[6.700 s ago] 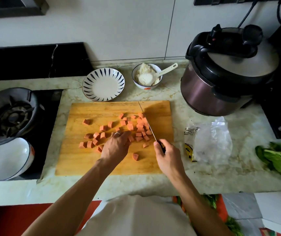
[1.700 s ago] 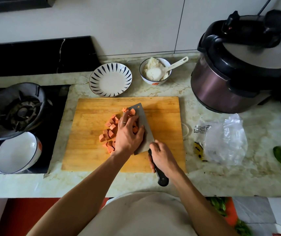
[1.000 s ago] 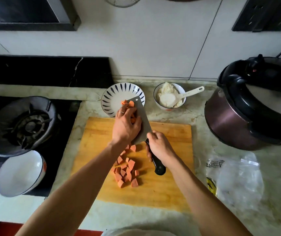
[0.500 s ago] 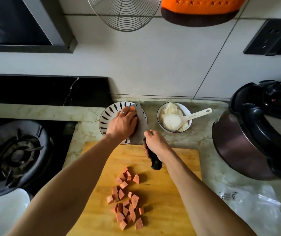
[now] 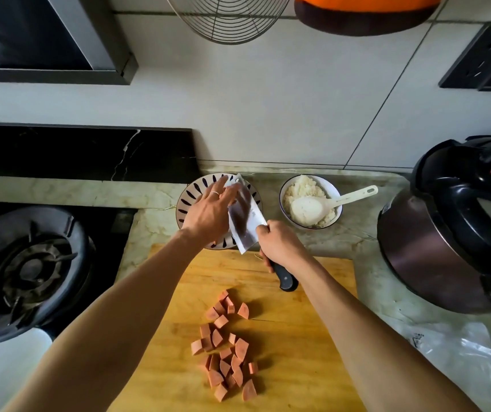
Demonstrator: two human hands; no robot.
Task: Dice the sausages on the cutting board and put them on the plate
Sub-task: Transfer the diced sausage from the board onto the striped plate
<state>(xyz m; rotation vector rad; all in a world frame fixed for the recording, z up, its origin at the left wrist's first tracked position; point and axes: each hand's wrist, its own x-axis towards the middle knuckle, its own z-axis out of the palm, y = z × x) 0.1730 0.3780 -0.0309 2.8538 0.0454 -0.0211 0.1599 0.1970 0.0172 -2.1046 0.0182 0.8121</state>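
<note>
Several pink sausage dice (image 5: pixel 226 349) lie in a loose pile on the wooden cutting board (image 5: pixel 303 346). Beyond the board stands the white plate with dark stripes (image 5: pixel 186 200). My right hand (image 5: pixel 280 243) grips the black handle of a cleaver (image 5: pixel 242 221), whose blade is tilted over the plate. My left hand (image 5: pixel 211 212) hovers above the plate with straight fingers against the blade's flat side. What lies on the plate under my hand and the blade is hidden.
A bowl of rice with a white spoon (image 5: pixel 311 203) stands right of the plate. A pressure cooker (image 5: pixel 452 230) fills the right side, with a plastic bag (image 5: pixel 458 352) in front of it. A gas burner (image 5: pixel 27 269) and a white bowl (image 5: pixel 6 370) are on the left.
Both hands carried a load of dice on the cleaver blade from the board to the plate. My left fingers, curled over the load before, now lie straight along the tilted blade.
</note>
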